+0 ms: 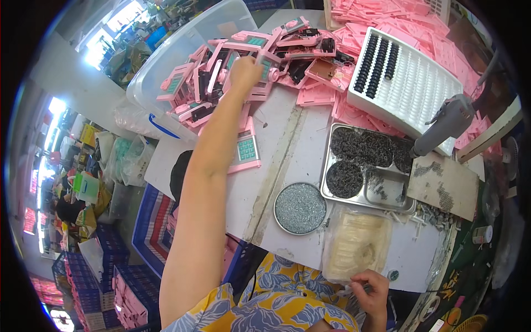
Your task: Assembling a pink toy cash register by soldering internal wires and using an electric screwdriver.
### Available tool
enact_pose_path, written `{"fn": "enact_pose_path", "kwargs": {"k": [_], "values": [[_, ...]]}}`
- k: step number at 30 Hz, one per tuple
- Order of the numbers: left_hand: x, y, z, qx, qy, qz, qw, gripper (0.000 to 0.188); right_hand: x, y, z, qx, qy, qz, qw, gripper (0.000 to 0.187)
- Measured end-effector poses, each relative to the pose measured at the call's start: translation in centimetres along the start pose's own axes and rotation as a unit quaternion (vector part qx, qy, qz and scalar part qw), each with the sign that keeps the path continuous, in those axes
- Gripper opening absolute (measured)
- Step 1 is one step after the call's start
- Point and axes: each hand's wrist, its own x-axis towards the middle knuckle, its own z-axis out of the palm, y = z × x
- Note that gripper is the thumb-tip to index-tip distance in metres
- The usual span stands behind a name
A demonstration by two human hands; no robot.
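My left arm stretches out to a heap of pink calculator-like devices (193, 83) with teal keys. There my left hand (245, 73) is closed against a pink device (269, 65); its fingertips are partly hidden. Another pink device (247, 149) lies flat on the table beside my forearm. Close to my body, my right hand (370, 292) has its thumb and fingers pinched together. Something small and whitish shows at its fingertips, too small to name. Just beyond that hand sits a clear plastic tray (359, 243) with a yellowish base.
A round dish (300, 208) of small silvery parts stands mid-table. Behind it are a metal tray (398, 193) of dark screws, a white rack (409, 83) with black round parts, and a grey power screwdriver (451, 122). A clear bin (160, 72) stands at far left, pink panels (387, 41) behind.
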Motion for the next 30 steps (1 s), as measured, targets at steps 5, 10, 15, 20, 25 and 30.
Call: {"fn": "enact_pose_path", "kwargs": {"k": [5, 10, 15, 20, 25, 30], "values": [[-2.9, -0.3, -6.9, -0.418, -0.136, -0.116, 0.891, 0.020, 0.4, 1.5, 0.9, 0.128, 0.017, 0.080, 0.988, 0.009], [-16.1, 7.8, -12.5, -0.458, -0.060, 0.083, 0.883, 0.010, 2.0, 3.7, 0.9, 0.374, -0.096, 0.127, 0.914, 0.055], [-32.5, 13.4, -11.7, -0.350, -0.041, 0.392, 0.850, 0.038, 6.6, -2.1, 2.7, 0.634, -0.024, 0.144, 0.760, 0.087], [-41.8, 15.0, -7.7, -0.420, -0.113, 0.380, 0.816, 0.037, 4.0, 1.7, -0.4, 0.389, 0.051, 0.112, 0.913, 0.074], [-43.1, 15.9, -4.7, -0.371, -0.158, 0.365, 0.839, 0.039, 3.6, 2.9, -2.2, 0.074, 0.104, 0.084, 0.988, 0.048], [-42.6, 17.0, -5.6, -0.348, -0.244, 0.342, 0.838, 0.044, 4.9, 4.7, -3.3, -0.330, 0.167, 0.011, 0.929, 0.025]]}}
